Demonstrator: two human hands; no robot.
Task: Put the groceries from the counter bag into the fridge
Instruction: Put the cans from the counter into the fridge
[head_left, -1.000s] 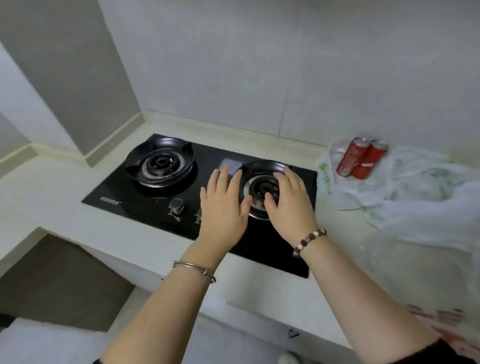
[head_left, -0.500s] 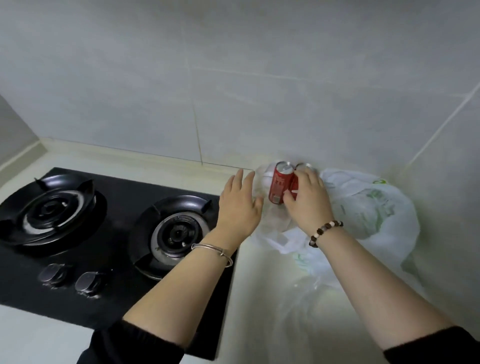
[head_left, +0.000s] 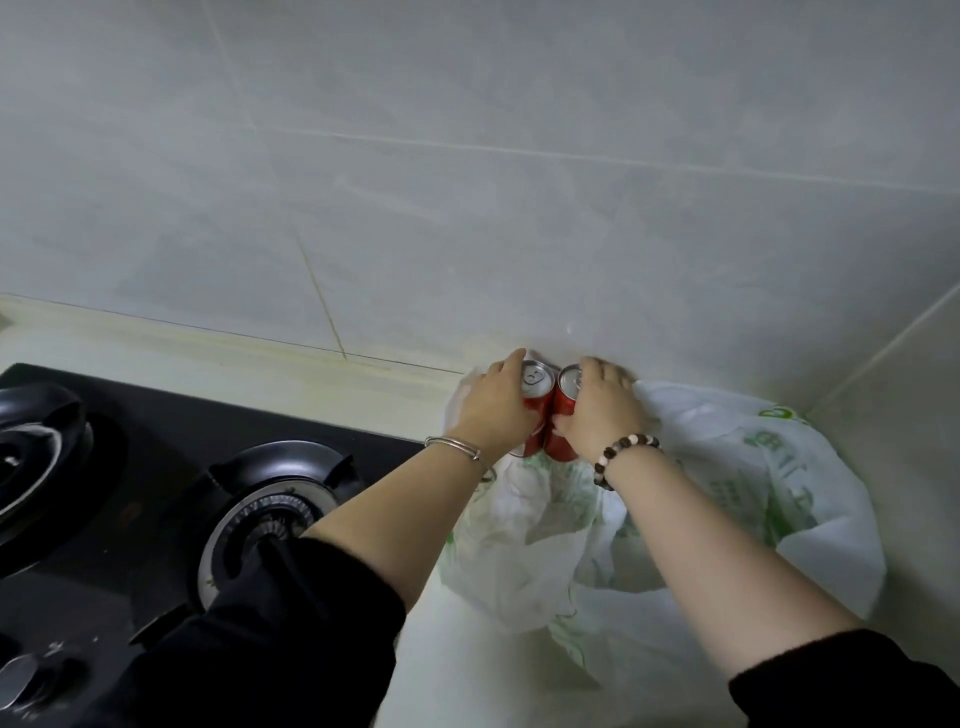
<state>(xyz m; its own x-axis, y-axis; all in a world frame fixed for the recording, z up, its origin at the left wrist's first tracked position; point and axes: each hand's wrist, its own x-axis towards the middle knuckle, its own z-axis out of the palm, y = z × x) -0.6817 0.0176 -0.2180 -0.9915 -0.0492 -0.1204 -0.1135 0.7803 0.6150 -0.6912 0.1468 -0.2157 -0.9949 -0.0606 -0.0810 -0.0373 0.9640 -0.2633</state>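
Two red drink cans stand side by side against the tiled wall, at the mouth of a white plastic bag (head_left: 737, 499) with green print. My left hand (head_left: 491, 410) grips the left can (head_left: 537, 387) from its left side. My right hand (head_left: 602, 408) grips the right can (head_left: 565, 400) from its right side. Both cans show silver tops; their lower halves are partly hidden by my hands. The bag lies crumpled on the pale counter (head_left: 467, 670), spreading right toward the corner. No fridge is in view.
A black two-burner gas hob (head_left: 156, 483) fills the left, with its right burner (head_left: 270, 514) just under my left forearm and knobs at the lower left. Grey wall tiles close off the back and right corner.
My hands left the hob and moved right to the bag. The right hand reached its can first; now both hands have closed on the two cans. The view has moved closer.
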